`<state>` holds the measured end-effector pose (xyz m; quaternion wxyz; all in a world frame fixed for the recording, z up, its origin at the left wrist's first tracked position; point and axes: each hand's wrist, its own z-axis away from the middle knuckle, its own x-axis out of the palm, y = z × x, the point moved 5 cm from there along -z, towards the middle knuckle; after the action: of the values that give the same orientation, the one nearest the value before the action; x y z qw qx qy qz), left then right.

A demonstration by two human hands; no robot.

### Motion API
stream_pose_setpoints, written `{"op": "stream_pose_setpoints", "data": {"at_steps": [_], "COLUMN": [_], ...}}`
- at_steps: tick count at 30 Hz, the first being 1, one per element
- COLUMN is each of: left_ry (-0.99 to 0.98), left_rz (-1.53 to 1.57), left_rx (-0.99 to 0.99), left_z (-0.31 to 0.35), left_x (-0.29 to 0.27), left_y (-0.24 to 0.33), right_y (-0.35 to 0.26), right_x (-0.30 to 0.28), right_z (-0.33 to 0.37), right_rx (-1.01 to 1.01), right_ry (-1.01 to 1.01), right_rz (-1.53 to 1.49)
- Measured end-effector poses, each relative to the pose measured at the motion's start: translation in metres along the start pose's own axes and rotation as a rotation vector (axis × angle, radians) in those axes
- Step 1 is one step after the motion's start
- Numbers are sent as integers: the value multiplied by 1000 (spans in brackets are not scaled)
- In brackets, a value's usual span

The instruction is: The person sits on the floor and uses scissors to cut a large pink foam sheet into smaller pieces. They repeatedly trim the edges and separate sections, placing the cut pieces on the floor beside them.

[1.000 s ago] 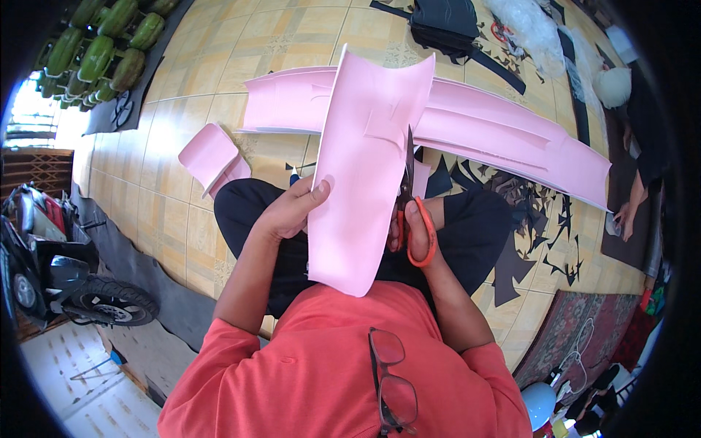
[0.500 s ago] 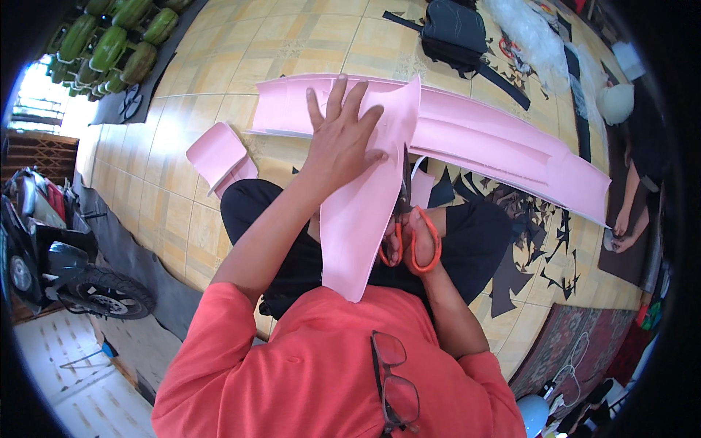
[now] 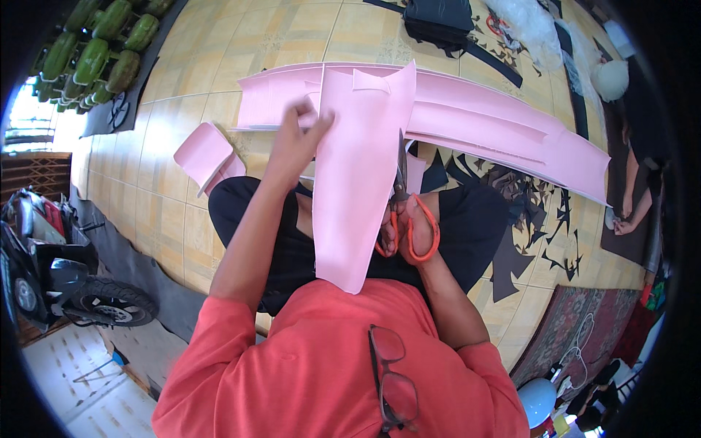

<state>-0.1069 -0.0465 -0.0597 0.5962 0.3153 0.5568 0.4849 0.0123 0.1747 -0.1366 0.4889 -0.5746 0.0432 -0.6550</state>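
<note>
The pink panel (image 3: 354, 175) is extending lengthwise above the lap, its near end lying at the red shirt (image 3: 292, 358) and its far end overlapping the long pink panel (image 3: 496, 125) in view; contact there cannot be told. The left hand (image 3: 296, 142), motion-blurred, is hovering at the panel's left edge with thumb and fingers apart; whether the thumb is touching the edge cannot be told. The right hand (image 3: 415, 228) is gripping the orange-handled scissors (image 3: 399, 193), whose blades are pointing away from the body along the right edge.

Tile floor (image 3: 274, 44) is showing beyond the long panel and left of the small pink pieces (image 3: 205, 153). On the right, room is narrowing: dark scraps (image 3: 529, 206) are lying beside the knee, and another person's hands (image 3: 624, 220) are resting near the long panel's right tip.
</note>
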Motion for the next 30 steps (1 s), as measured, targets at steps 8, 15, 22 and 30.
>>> {"op": "stream_pose_setpoints", "data": {"at_steps": [8, 15, 22, 30], "left_ry": [-308, -241, -286, -339], "left_rz": [420, 243, 40, -216], "left_rx": [-292, -54, -11, 192], "left_z": [74, 71, 67, 62], "left_x": [11, -3, -20, -35], "left_y": [-34, 7, 20, 40], "right_y": [-11, -39, -52, -51], "right_x": [16, 30, 46, 48], "right_z": [-6, -3, 12, 16], "right_rx": [-127, -441, -248, -301], "right_ry": [-16, 139, 120, 115], "right_rz": [263, 759, 711, 765]}}
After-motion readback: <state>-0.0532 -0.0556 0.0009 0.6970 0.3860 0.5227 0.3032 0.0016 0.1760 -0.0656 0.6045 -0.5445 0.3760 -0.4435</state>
